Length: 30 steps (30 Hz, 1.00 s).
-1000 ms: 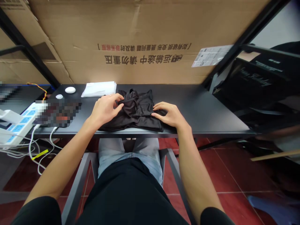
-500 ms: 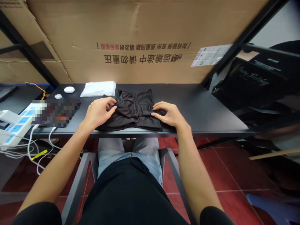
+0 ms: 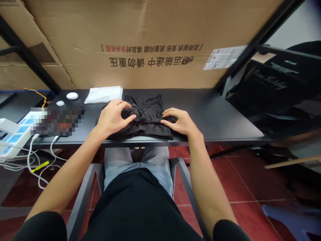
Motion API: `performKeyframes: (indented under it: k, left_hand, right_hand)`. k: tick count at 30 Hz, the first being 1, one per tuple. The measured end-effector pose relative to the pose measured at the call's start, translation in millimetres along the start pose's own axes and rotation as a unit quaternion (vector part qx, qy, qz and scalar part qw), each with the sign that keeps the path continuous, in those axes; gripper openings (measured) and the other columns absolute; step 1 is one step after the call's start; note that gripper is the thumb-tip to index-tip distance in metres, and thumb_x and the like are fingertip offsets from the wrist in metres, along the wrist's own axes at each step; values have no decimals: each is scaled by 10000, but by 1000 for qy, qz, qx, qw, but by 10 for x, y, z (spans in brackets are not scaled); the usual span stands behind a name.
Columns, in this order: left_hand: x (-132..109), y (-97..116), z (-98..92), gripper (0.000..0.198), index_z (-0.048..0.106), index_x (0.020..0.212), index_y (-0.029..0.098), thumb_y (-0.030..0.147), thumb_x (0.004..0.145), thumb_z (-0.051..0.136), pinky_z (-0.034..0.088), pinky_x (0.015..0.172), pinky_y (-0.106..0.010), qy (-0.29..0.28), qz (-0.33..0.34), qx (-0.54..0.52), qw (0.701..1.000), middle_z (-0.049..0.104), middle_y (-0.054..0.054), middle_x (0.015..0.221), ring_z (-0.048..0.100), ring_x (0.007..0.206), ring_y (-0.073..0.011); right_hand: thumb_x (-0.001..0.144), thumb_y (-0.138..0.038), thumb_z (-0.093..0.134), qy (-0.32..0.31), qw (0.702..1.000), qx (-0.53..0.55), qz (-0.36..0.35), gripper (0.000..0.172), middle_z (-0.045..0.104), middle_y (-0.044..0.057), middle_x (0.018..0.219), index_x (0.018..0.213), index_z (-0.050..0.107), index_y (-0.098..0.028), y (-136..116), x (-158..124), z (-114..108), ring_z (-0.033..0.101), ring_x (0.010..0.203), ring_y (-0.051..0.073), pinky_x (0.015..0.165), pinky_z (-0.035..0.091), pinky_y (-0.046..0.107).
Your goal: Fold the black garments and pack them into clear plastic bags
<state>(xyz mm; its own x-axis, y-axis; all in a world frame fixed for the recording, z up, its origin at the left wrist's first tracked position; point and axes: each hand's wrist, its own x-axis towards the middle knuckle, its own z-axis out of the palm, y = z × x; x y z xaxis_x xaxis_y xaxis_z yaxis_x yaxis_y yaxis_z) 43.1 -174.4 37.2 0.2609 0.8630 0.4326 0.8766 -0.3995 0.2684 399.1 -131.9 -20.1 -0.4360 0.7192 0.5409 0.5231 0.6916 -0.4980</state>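
Head view: both grips open, left hand [image 3: 112, 117] and right hand [image 3: 179, 122] pressing on one black garment [image 3: 147, 125].

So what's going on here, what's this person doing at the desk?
A person sitting at a black table has both bare hands on a rumpled black garment lying in front of them. The left hand and the right hand rest on either side of it, fingers spread on the fabric rather than pinching it. Just behind the garment lies a stack of white paper, and a large printed cardboard sheet stands beyond the table.
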Motion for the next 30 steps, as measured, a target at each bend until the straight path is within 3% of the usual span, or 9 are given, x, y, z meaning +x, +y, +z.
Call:
performKeyframes:
  k: [5, 11, 15, 23, 30]
  left_hand:
    - [136, 321, 154, 391, 783, 1290, 252, 496, 990, 836, 582, 1110, -491, -40, 73, 56, 995, 782, -114, 1326, 677, 1308, -371]
    - [217, 385, 226, 218, 800, 1246, 254, 334, 1074, 693, 595, 993, -479, -65, 72, 87, 992, 798, -132, 1272, 683, 1275, -374]
    - [270, 303, 104, 200, 803, 1218, 270, 285, 1074, 666, 592, 954, -470, -53, 39, 57, 996, 814, -110, 1229, 714, 1214, -363]
    - [319, 74, -260, 236, 818, 1240, 283, 316, 1052, 679, 566, 1093, -464, 0, -19, 62, 998, 849, -70, 1249, 761, 1200, -332]
    - [259, -108, -429, 248, 830, 1237, 305, 357, 1025, 714, 583, 1049, -456, 36, -56, 66, 996, 874, -34, 1210, 798, 1088, -313]
  right_hand:
    - [989, -559, 860, -1, 1000, 1, -1, 257, 877, 78, 1193, 1009, 859, -302, 7, 5, -2, 841, 1098, 342, 1072, 665, 532]
    - [989, -557, 858, -6, 1000, 5, -1, 256, 878, 76, 1178, 1008, 852, -302, 21, 8, -5, 838, 1088, 338, 1062, 662, 523]
    - [989, -534, 863, -3, 1000, 10, -6, 234, 875, 72, 1171, 999, 850, -300, 28, 10, -2, 839, 1085, 336, 1053, 661, 516]
    - [1003, -528, 848, -8, 1000, 13, -10, 238, 874, 81, 1173, 1009, 840, -291, 14, 9, -6, 836, 1095, 332, 1048, 654, 505]
    - [985, -508, 864, 1, 1000, 6, -1, 217, 877, 87, 1180, 1014, 848, -293, -21, 4, 0, 841, 1105, 352, 1063, 658, 537]
